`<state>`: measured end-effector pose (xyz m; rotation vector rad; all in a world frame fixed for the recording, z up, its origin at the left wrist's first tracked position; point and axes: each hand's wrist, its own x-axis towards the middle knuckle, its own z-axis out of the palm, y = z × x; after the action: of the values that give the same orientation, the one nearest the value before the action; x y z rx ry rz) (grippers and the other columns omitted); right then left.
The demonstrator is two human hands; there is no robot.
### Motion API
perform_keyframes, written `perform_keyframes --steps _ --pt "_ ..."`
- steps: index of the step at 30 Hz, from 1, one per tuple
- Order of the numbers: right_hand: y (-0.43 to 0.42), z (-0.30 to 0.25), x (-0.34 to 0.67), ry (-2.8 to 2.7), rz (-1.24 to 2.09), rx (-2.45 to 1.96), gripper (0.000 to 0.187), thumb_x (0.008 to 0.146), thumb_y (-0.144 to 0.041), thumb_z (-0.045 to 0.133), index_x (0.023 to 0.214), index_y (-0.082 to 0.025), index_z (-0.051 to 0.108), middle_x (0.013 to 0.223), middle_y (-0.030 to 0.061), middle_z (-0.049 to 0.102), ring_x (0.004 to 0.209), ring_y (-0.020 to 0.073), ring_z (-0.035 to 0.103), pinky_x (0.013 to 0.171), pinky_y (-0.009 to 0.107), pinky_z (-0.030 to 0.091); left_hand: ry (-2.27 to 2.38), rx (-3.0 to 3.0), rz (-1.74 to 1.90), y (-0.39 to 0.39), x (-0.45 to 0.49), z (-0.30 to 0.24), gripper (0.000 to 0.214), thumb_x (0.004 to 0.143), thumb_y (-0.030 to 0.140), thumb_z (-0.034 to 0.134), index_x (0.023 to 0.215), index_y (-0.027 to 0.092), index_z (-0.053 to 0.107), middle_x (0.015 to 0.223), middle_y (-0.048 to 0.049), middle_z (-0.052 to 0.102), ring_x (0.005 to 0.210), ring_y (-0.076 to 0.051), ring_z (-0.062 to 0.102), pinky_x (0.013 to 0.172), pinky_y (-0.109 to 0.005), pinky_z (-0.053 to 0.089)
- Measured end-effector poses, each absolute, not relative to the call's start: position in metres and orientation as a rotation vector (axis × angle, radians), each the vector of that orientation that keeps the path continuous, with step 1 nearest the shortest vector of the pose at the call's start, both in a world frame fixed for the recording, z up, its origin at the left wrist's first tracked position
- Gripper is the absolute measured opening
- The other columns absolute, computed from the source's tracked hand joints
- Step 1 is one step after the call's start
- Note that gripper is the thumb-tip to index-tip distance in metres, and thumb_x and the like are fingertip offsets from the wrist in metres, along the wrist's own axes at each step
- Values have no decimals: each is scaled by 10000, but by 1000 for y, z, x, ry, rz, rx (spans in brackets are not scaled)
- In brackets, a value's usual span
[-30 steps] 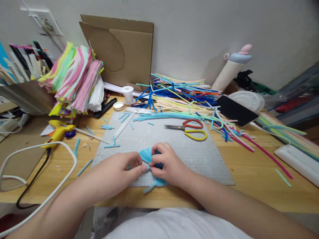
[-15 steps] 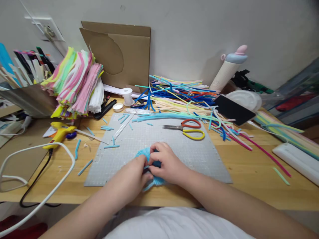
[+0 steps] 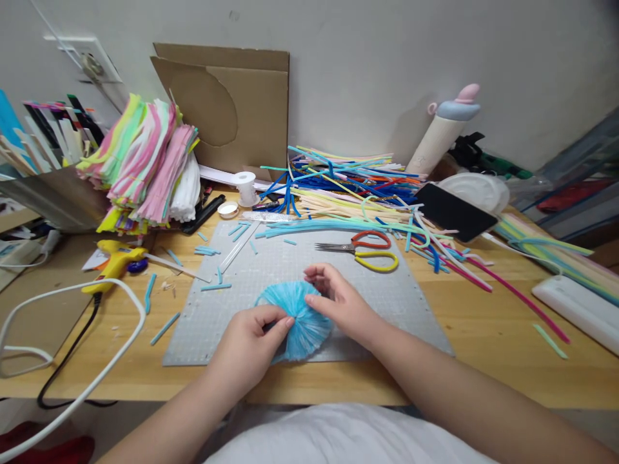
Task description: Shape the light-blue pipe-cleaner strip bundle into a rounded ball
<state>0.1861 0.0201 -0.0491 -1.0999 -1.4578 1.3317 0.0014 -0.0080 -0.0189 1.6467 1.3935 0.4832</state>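
Note:
A round, light-blue disc of fibres [image 3: 309, 328], its strands fanning out from the middle, is held low over the front of the grey cutting mat [image 3: 387, 309]. My left hand [image 3: 254, 338] pinches it, thumb pressed near its centre and the other fingers partly hidden behind. At the upper right rim, my right hand [image 3: 343, 303] has its thumb laid on the face and its fingers curled around the edge. Scissors [image 3: 358, 248] with one red and one yellow handle lie beyond my hands. Short blue pipe-cleaner pieces [image 3: 216, 287] are scattered on the mat's left side.
On the left rests a yellow glue gun [image 3: 116, 261] with a looping white cable [image 3: 138, 309]. Bundled pipe cleaners [image 3: 145, 154] stand behind it, near cardboard [image 3: 251, 103]. A loose pile of pipe cleaners [image 3: 338, 180], a phone [image 3: 454, 212] and a bottle [image 3: 440, 138] occupy the back.
The blue disc has turned so its face shows, spread out round. My hands have moved apart: the right shifted to the upper right rim, the left now pinches near the centre.

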Motion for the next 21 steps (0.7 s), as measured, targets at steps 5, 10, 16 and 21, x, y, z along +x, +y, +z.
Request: perform_keyframes --steps 5,10,16,21 --pt "15 -32 194 -1028 2154 -888 433 695 -343 744 1051 -132 617 896 67 667 778 162 624 787 339 480 1289 1746 479 -8 -4 2 316 848 344 486 588 168 514 575 30 439 592 -116 417 555 -216 320" --pt "8 -27 190 -875 2331 -731 353 623 -269 806 938 -136 716 812 38 710 738 142 636 791 301 469 1248 1874 381 -8 -4 15 325 862 325 472 577 169 497 555 40 395 558 -100 379 522 -212 284" --pt "4 -28 186 -897 2227 -765 302 609 -264 810 871 -141 727 804 30 710 740 150 622 756 293 469 1208 1768 387 -6 -3 17 327 861 343 476 595 169 552 558 30 443 553 -106 410 515 -214 315" --pt "2 -29 185 -890 2189 -768 289 620 -263 801 867 -141 714 830 34 704 730 154 620 748 311 474 1189 1720 411 -5 -2 17 329 846 355 504 584 164 563 562 28 453 564 -107 420 531 -214 337"
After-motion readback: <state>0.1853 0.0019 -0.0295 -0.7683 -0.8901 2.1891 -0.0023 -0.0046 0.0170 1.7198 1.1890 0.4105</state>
